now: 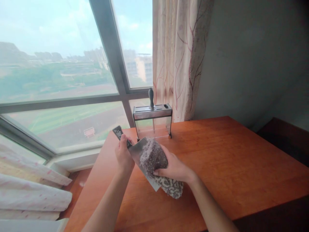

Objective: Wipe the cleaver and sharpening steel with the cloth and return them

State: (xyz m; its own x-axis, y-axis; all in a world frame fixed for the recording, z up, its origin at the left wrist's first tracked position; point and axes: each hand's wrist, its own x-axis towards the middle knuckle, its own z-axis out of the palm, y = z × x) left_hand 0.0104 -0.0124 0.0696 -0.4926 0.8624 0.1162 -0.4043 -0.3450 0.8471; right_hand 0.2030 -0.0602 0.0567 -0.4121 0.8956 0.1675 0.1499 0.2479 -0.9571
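Observation:
My left hand (pixel 124 154) is closed round the dark handle of a kitchen knife (pixel 136 151), a cleaver-like one with a wide flat blade. The blade slants down to the right over the table. In my right hand (pixel 175 166) is a fuzzy grey cloth (pixel 152 156) with a patterned lower part, bunched up and pressed against the blade. The cloth covers much of the blade's right side. Behind both hands stands a clear-walled knife block (pixel 152 112) with a metal slotted top and a dark upright handle at its middle.
The reddish-brown wooden table (pixel 217 154) spreads under my hands and off to the right. A large window (pixel 60 80) is on the left and ahead. One patterned curtain (pixel 181 58) hangs behind the table, another curtain (pixel 31 193) at lower left.

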